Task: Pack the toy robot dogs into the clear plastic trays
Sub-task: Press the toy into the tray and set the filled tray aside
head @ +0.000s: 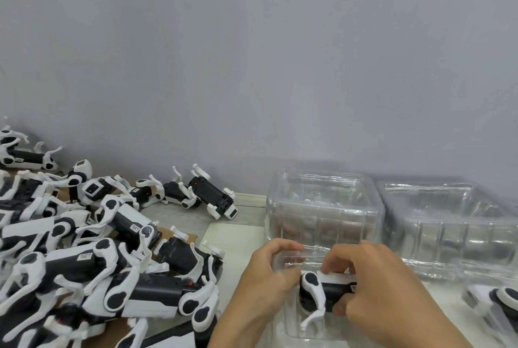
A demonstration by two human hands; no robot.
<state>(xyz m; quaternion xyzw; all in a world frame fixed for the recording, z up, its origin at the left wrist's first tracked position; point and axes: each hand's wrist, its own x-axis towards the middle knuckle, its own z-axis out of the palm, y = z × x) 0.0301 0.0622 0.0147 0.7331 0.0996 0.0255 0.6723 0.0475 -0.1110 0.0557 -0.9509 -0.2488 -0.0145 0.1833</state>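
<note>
Hands meet over a clear plastic tray (291, 328) at the near edge of the pale table (232, 231). The right hand (375, 286) curls its fingers and thumb round the body of a black-and-white toy robot dog (322, 291), which lies on its side inside that tray, one white leg pointing down toward the camera. The left hand (269, 272) has its fingers bent at the tray's far rim, thumb near the dog's head end; whether it pinches the rim or the toy I cannot tell. Behind stand two stacks of empty clear trays (322, 207), side by side by the grey wall (252, 53). A heap of loose black-and-white robot dogs (92, 258) covers the table's left side. Another packed dog in a tray (499, 303) shows at the right edge.
</note>
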